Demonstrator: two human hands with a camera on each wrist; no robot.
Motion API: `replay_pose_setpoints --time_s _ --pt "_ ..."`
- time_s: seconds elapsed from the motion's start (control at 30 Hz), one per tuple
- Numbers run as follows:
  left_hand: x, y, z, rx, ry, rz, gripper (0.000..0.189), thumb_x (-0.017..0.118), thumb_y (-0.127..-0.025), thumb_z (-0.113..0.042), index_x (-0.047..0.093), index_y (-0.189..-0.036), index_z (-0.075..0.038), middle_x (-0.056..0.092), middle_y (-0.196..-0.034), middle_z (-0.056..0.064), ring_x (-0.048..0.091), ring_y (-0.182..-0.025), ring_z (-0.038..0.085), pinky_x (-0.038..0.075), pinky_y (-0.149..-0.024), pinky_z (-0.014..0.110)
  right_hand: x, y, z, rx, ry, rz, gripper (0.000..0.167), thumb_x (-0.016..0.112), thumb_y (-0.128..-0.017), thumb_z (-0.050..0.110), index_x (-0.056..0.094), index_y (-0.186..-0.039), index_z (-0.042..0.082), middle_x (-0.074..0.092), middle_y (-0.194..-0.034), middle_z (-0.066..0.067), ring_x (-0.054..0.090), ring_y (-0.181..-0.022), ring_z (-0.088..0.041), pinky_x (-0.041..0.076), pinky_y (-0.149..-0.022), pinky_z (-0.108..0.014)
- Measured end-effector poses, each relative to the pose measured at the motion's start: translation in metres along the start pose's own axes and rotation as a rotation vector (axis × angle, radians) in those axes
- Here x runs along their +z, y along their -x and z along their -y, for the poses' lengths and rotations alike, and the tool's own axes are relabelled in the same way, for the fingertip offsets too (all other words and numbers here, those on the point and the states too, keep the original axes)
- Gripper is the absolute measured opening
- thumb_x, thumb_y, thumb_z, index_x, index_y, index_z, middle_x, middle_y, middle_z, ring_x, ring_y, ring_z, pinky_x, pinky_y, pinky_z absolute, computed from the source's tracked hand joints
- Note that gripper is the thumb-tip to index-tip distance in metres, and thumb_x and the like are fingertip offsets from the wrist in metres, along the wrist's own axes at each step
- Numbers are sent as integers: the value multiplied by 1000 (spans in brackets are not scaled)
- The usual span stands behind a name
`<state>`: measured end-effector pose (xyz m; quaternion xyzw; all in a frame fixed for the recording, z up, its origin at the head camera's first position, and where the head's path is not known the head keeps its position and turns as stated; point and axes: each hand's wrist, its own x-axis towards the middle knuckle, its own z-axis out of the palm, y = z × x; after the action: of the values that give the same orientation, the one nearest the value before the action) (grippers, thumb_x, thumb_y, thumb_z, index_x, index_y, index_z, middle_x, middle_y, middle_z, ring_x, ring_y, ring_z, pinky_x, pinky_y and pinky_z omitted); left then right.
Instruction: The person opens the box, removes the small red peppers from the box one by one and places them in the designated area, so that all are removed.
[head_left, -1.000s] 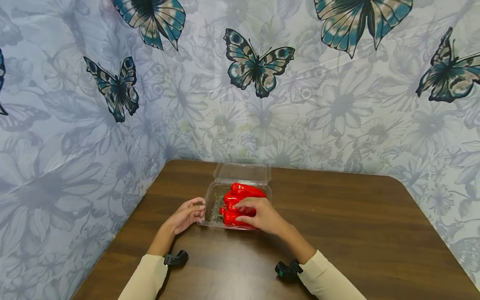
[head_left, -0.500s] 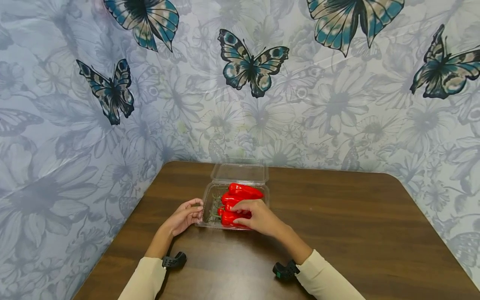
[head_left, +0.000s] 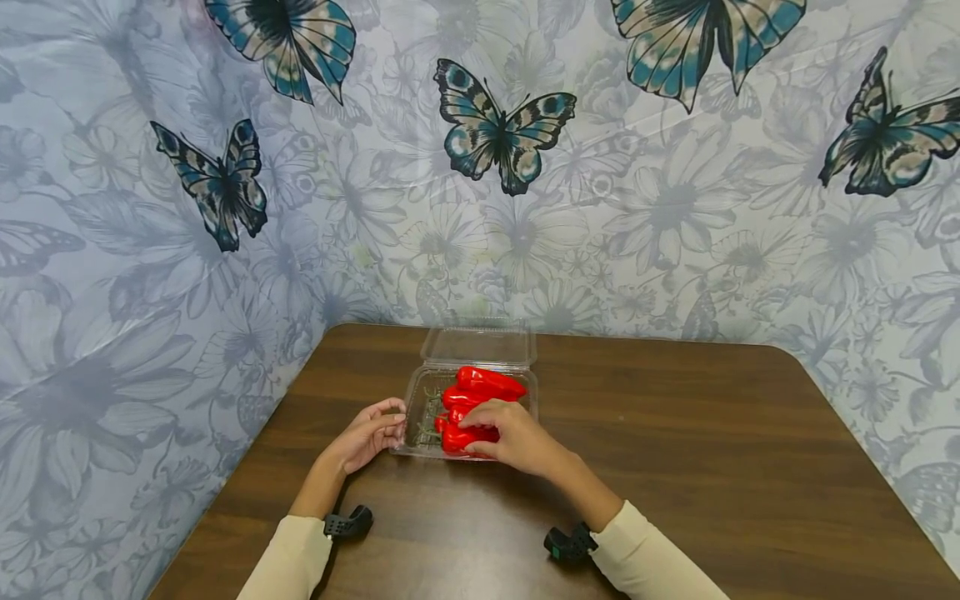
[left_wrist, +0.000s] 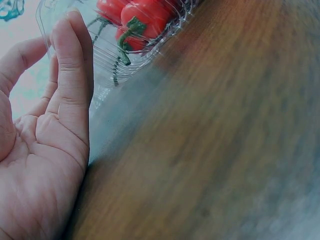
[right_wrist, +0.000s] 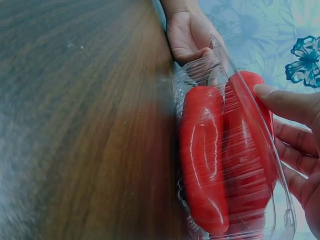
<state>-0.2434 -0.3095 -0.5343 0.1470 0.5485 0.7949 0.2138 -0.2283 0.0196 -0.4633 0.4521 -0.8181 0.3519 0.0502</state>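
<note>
"Several glossy red peppers (head_left: 491, 383), lying side by side in a clear plastic container (head_left: 417, 417), just below the centre of the frame in the head view."

"Lid shut?"

"No, transparent lid (head_left: 480, 343) folded back, above the peppers in the frame. Green stems (left_wrist: 125, 45) toward the left in the head view, plainer in the left wrist view."

"And the hands?"

"Right hand (head_left: 517, 433) reaching in from the lower right, thumb and fingers curled about the front pepper (head_left: 457, 439), pinching it. Left hand (head_left: 371, 429) at the container's left edge, fingers relaxed, lightly bent, touching the clear wall."

"Farther out?"

"Black wristbands (head_left: 348, 523) on both wrists, cream sleeves (head_left: 288, 550) at the bottom of the frame. Brown wood-grain worktop (head_left: 637, 433) beneath, stretching to the lower right."

"Behind that?"

"Pale floral backdrop (head_left: 675, 208), with blue-and-black butterflies (head_left: 506, 133) across the upper half."
</note>
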Motion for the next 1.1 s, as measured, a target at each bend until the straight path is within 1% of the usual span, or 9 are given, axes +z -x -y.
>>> replay_pose_setpoints --time_s 0.13,0.47,0.67,0.87,1.1 --pt "0 0 1 -2 1 -7 29 33 -107 5 57 -110 -12 67 -87 0 67 -75 13 57 -68 24 0 0 2 12 16 14 28 83 -85 16 76 -112 10 73 -114 -1 65 -112 -18 52 -99 -37" --pt "-2 -1 2 1 4 -6 29 32 -107 6 56 -110 -11 66 -86 0 67 -74 13 58 -68 24 1 0 4 22 82 13 27 82 -87 17 77 -113 14 71 -115 2 63 -113 -17 52 -99 -37" --pt "-1 -1 2 5 5 -1 28 33 -107 5 56 -111 -11 66 -86 0 67 -75 13 58 -68 24 0 1 6 33 92 28 27 82 -87 18 77 -114 15 70 -117 1 63 -114 -17 51 -100 -38" --pt "0 0 1 16 5 12 27 33 -107 5 56 -111 -11 67 -87 -1 68 -76 12 58 -69 24 0 2 7 32 95 34 31 83 -86 20 76 -116 14 70 -117 1 64 -113 -17 53 -98 -36" --pt "0 0 2 13 -14 -1 27 35 -107 4 57 -110 -12 66 -86 -1 67 -76 12 58 -69 25 -2 2 9 33 91 51 35 84 -85 19 75 -119 14 69 -119 0 64 -114 -18 53 -98 -36"
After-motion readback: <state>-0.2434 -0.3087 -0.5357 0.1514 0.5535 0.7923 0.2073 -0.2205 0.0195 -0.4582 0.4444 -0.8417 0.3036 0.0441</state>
